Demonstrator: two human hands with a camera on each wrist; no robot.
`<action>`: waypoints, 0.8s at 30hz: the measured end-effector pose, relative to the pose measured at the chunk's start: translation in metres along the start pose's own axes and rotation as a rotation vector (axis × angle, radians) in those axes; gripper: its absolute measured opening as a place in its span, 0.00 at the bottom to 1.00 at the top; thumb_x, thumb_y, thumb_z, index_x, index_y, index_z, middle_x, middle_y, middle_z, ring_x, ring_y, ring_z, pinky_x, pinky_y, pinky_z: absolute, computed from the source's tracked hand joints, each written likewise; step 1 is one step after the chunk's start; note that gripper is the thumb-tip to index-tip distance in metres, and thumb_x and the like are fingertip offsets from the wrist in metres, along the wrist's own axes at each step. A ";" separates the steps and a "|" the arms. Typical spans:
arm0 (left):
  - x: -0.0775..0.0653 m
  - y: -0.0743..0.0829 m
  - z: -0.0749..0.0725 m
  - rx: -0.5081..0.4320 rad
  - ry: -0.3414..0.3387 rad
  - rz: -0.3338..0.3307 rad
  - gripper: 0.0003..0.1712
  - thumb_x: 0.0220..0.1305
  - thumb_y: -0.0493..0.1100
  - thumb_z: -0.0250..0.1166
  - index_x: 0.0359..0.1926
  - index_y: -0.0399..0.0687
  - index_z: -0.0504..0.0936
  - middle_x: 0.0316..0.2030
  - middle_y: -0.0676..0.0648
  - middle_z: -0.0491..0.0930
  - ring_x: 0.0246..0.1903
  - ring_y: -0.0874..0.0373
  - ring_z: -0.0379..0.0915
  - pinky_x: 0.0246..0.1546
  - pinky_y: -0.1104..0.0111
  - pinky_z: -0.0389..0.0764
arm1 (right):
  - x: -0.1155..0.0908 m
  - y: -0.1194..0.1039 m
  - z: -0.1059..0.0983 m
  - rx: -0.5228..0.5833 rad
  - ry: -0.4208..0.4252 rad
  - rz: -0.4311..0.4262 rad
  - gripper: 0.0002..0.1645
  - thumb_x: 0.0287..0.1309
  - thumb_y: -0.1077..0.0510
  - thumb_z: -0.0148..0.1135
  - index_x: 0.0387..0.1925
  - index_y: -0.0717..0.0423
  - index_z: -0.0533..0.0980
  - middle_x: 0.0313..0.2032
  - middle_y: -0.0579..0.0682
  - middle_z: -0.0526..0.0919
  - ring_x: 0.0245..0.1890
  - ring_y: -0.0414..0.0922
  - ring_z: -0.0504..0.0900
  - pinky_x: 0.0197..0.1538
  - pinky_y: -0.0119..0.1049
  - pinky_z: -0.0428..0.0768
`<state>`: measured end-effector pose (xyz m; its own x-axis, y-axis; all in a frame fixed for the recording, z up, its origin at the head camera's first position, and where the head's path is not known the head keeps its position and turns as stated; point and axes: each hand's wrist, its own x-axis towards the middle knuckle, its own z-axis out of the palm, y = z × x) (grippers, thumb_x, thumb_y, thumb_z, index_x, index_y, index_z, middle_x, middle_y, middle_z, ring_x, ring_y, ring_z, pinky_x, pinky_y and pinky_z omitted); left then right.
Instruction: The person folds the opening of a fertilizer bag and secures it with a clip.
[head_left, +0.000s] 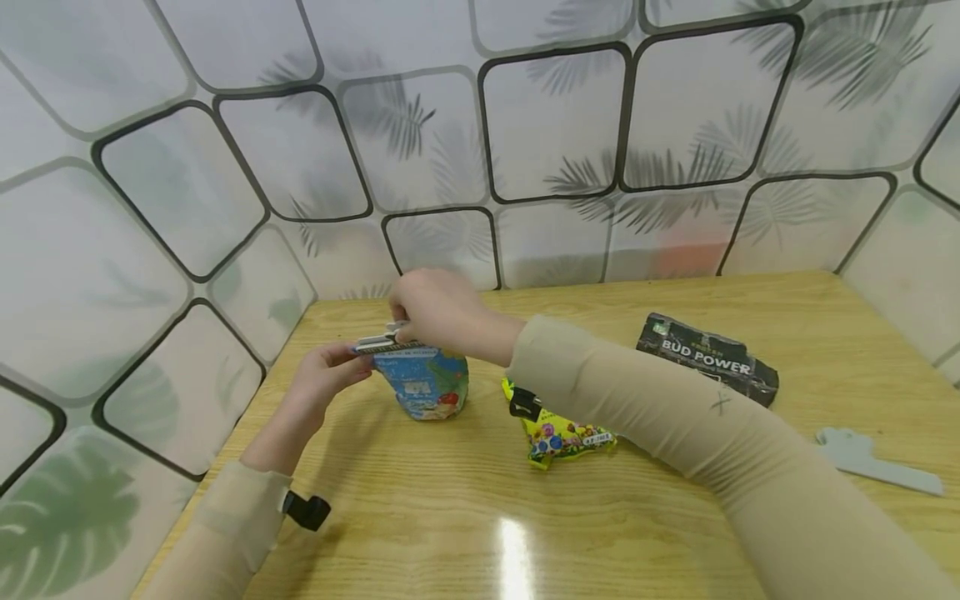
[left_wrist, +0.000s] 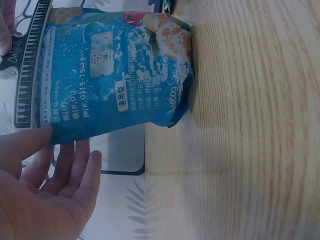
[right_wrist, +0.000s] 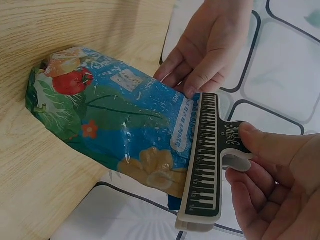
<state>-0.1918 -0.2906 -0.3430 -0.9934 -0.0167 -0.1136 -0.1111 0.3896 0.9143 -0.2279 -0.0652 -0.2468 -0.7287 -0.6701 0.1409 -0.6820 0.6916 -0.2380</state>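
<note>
A blue plastic bag (head_left: 423,387) printed with vegetables and fruit stands on the left part of the table. Across its top edge sits a long clip (right_wrist: 204,155) with a piano-key pattern and "Music" on its handle. My right hand (head_left: 438,308) pinches that handle between thumb and fingers. At the bag's near top corner, my left hand (left_wrist: 55,190) pinches the film between thumb and fingers, just beyond the clip's end. In the right wrist view, the clip's bar lies along nearly the whole top of the bag.
A yellow flowered bag (head_left: 558,433) lies at mid-table, partly under my right forearm. Behind that arm is a black "BUD POWER" bag (head_left: 705,354). At the right lies a pale grey-green clip (head_left: 873,462). A patterned wall covering (head_left: 558,125) stands behind the table (head_left: 420,500).
</note>
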 end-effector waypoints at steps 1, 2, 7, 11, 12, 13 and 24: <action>0.000 0.000 0.000 -0.002 0.002 -0.003 0.21 0.80 0.40 0.61 0.65 0.29 0.79 0.41 0.61 0.85 0.40 0.75 0.84 0.58 0.71 0.88 | 0.001 0.000 0.001 0.004 -0.004 0.002 0.14 0.66 0.46 0.76 0.30 0.47 0.82 0.33 0.42 0.86 0.33 0.40 0.79 0.33 0.32 0.74; 0.000 0.000 0.001 -0.003 0.003 -0.003 0.21 0.80 0.40 0.62 0.65 0.29 0.79 0.41 0.61 0.85 0.40 0.75 0.84 0.57 0.71 0.88 | 0.002 0.000 0.001 0.004 -0.006 0.004 0.14 0.65 0.46 0.76 0.30 0.47 0.82 0.33 0.42 0.86 0.33 0.40 0.79 0.34 0.32 0.74; 0.001 0.000 0.002 -0.019 0.008 -0.002 0.21 0.80 0.39 0.62 0.65 0.28 0.78 0.41 0.61 0.85 0.40 0.74 0.84 0.56 0.72 0.88 | 0.005 0.002 0.004 0.031 -0.012 0.019 0.13 0.64 0.46 0.77 0.30 0.48 0.84 0.35 0.42 0.87 0.35 0.41 0.81 0.37 0.33 0.78; 0.001 -0.002 0.002 -0.033 0.005 -0.011 0.22 0.79 0.39 0.63 0.65 0.28 0.78 0.41 0.61 0.85 0.40 0.74 0.84 0.57 0.71 0.89 | 0.006 0.004 0.006 0.049 -0.016 0.030 0.13 0.64 0.46 0.78 0.31 0.47 0.85 0.36 0.42 0.87 0.36 0.41 0.81 0.40 0.35 0.81; 0.000 -0.002 0.003 -0.035 0.006 -0.015 0.22 0.79 0.38 0.63 0.65 0.28 0.78 0.41 0.61 0.85 0.40 0.74 0.84 0.58 0.70 0.88 | 0.006 0.005 0.007 0.052 -0.016 0.029 0.13 0.64 0.46 0.78 0.31 0.47 0.85 0.36 0.42 0.88 0.37 0.41 0.81 0.41 0.35 0.81; 0.000 -0.002 0.003 -0.035 0.006 -0.018 0.22 0.79 0.38 0.63 0.66 0.28 0.78 0.41 0.61 0.85 0.40 0.74 0.84 0.58 0.70 0.88 | 0.006 0.005 0.007 0.056 -0.017 0.029 0.12 0.64 0.46 0.78 0.31 0.47 0.85 0.36 0.42 0.88 0.37 0.41 0.81 0.41 0.35 0.81; -0.001 0.000 0.002 -0.040 0.007 -0.015 0.23 0.80 0.38 0.62 0.68 0.27 0.76 0.40 0.63 0.85 0.40 0.75 0.84 0.54 0.75 0.88 | 0.010 0.005 0.009 0.057 -0.017 0.032 0.12 0.64 0.45 0.78 0.31 0.47 0.86 0.35 0.42 0.88 0.36 0.41 0.81 0.40 0.35 0.81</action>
<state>-0.1911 -0.2883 -0.3436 -0.9918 -0.0286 -0.1246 -0.1267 0.3517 0.9275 -0.2378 -0.0710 -0.2551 -0.7484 -0.6529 0.1163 -0.6536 0.6964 -0.2964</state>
